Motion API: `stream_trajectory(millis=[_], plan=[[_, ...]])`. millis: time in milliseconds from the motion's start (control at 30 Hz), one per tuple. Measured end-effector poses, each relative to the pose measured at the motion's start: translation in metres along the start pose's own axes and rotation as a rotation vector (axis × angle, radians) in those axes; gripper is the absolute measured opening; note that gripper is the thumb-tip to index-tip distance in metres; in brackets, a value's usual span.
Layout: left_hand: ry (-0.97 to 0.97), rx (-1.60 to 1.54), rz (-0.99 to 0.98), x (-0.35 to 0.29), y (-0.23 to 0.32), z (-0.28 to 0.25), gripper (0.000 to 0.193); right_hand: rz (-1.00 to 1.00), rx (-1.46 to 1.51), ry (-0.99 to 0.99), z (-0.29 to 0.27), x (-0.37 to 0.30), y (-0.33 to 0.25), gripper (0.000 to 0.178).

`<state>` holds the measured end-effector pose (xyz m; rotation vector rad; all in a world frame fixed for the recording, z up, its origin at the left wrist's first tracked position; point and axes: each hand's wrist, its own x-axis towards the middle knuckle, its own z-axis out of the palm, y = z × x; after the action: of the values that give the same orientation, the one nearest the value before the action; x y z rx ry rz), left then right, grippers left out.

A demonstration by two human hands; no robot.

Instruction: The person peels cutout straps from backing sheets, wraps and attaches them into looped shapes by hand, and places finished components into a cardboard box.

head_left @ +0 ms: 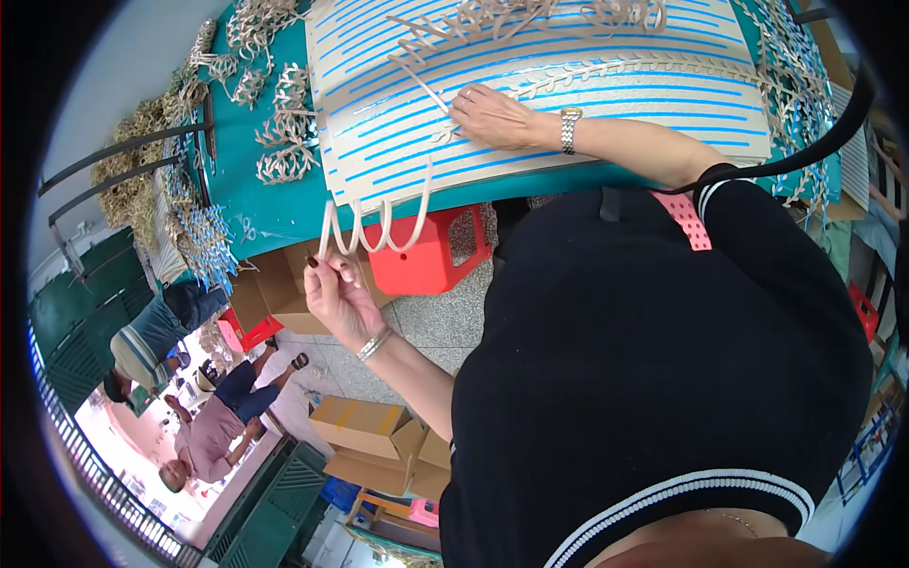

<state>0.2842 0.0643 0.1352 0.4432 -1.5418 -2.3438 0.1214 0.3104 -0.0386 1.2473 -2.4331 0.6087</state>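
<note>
Far left, curly leaf-cut bundles (287,156) sit on the teal worktop (294,213), likely parked there to stay off the blue-striped board (402,186). Then there's the left hand (333,295), thumb pinched against fingertips on one end of a beige coiled strip (424,204), loops dangling past the front edge, maybe so they don't tangle. The right hand (494,118) rests palm-down on the board, fingers bent, probably steadying stuff (can't tell if it's gripping anything). A leafy strip (653,64) runs rightward, laid out along the stripes.
</note>
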Motion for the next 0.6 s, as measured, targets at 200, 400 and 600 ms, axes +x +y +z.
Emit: stream_trajectory(millis=[200, 400, 600], plan=[[-0.116, -0.005, -0.047, 0.065, 0.009, -0.005, 0.017, -0.087, -0.404, -0.211, -0.001, -0.003, -0.024, 0.019], [-0.192, -0.082, -0.192, 0.125, -0.013, -0.018, 0.017, 0.194, -0.082, -0.179, -0.004, 0.011, -0.031, 0.022], [-0.267, 0.007, -0.293, 0.153, -0.043, -0.016, 0.024, 0.722, 0.48, -0.079, -0.076, 0.049, -0.047, 0.028]])
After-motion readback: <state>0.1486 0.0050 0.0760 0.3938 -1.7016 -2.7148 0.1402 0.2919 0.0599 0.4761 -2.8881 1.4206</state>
